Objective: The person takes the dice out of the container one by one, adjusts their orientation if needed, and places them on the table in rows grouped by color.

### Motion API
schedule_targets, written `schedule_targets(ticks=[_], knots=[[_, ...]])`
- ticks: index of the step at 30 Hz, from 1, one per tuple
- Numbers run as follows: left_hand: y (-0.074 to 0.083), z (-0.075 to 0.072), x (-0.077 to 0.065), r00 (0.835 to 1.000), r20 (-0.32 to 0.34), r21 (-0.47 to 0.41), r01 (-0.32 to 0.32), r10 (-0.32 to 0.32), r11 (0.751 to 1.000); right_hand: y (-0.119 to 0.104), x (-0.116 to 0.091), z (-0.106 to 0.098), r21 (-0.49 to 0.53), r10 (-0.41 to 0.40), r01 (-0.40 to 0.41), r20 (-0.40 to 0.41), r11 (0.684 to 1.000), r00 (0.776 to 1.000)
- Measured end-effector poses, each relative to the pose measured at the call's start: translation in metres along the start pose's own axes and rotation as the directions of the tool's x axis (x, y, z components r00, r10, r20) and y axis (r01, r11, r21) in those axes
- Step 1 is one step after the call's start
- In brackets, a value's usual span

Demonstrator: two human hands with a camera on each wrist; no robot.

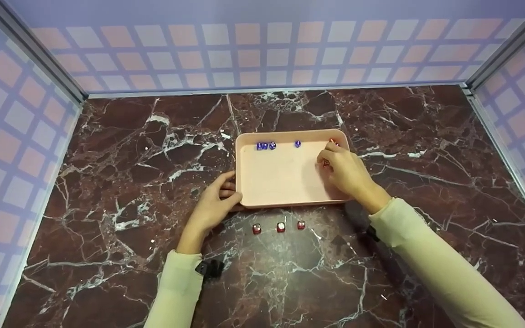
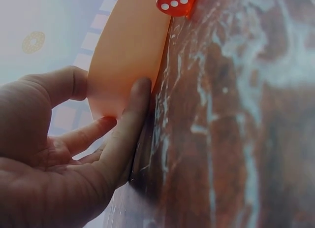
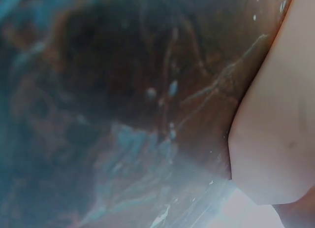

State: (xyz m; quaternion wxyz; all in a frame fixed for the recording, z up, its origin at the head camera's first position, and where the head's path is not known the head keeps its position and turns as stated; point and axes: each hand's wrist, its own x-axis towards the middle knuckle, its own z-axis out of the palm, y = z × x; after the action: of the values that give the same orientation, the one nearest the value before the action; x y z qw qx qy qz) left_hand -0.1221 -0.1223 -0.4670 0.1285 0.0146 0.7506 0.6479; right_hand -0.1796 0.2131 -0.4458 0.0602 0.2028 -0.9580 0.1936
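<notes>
Head view shows the tray, its long axis left-to-right: left hand holds the near-left corner; right hand bends over red dice at the right end, grip's content I cannot tell.

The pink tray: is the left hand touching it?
Touching. The left wrist view shows fingers of the left hand against the outer side of the pink tray.

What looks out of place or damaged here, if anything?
Three small, glossy red dice lie on the dark marbled tabletop outside the shallow peach rectangular tray; mildly odd, perhaps, since small blue dice sit inside. I see no damage.
</notes>
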Motion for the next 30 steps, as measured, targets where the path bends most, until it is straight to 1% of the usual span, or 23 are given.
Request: schedule_targets(ticks=[3, 6, 9, 13, 17, 20, 22, 25, 28, 30], knots=[[0.0, 0.0, 0.0, 1.0, 0.003, 0.0, 0.01, -0.01, 1.0, 0.0, -0.003, 0.001, 0.022, -0.007, 0.007, -0.013, 1.0, 1.0], [-0.002, -0.001, 0.0, 1.0, -0.001, 0.0, 0.021, -0.021, 1.0, -0.001, -0.006, 0.002, 0.038, -0.03, 0.031, -0.031, 0.999, 0.999], [-0.003, -0.001, -0.001, 0.999, -0.001, -0.006, 0.032, -0.032, 0.999, -0.003, -0.009, 0.003, 0.057, -0.061, 0.065, -0.07, 0.996, 0.996], [-0.005, -0.002, -0.002, 0.999, 0.016, -0.022, 0.04, -0.04, 0.999, -0.008, -0.014, 0.002, 0.093, -0.096, 0.108, -0.122, 0.99, 0.988], [-0.004, -0.002, -0.002, 0.999, 0.02, -0.033, 0.044, -0.043, 0.998, -0.013, -0.021, -0.002, 0.129, -0.121, 0.138, -0.13, 0.982, 0.984], [-0.003, -0.002, -0.003, 0.999, 0.011, -0.037, 0.051, -0.051, 0.998, -0.017, -0.026, -0.005, 0.155, -0.155, 0.175, -0.133, 0.972, 0.979], [-0.002, -0.002, -0.003, 0.999, 0.01, -0.038, 0.052, -0.052, 0.998, -0.019, -0.03, -0.007, 0.174, -0.196, 0.222, -0.155, 0.959, 0.968], [-0.001, -0.001, -0.003, 0.998, 0.01, -0.044, 0.057, -0.057, 0.997, -0.025, -0.038, -0.012, 0.219, -0.25, 0.295, -0.211, 0.93, 0.945], [0.001, 0.0, -0.002, 0.998, 0.015, -0.05, 0.061, -0.06, 0.997, -0.031, -0.051, -0.018, 0.282, -0.274, 0.348, -0.271, 0.894, 0.923], [0.002, 0.001, -0.001, 0.998, 0.02, -0.05, 0.062, -0.061, 0.997, -0.035, -0.062, -0.021, 0.316, -0.275, 0.361, -0.287, 0.877, 0.918]])
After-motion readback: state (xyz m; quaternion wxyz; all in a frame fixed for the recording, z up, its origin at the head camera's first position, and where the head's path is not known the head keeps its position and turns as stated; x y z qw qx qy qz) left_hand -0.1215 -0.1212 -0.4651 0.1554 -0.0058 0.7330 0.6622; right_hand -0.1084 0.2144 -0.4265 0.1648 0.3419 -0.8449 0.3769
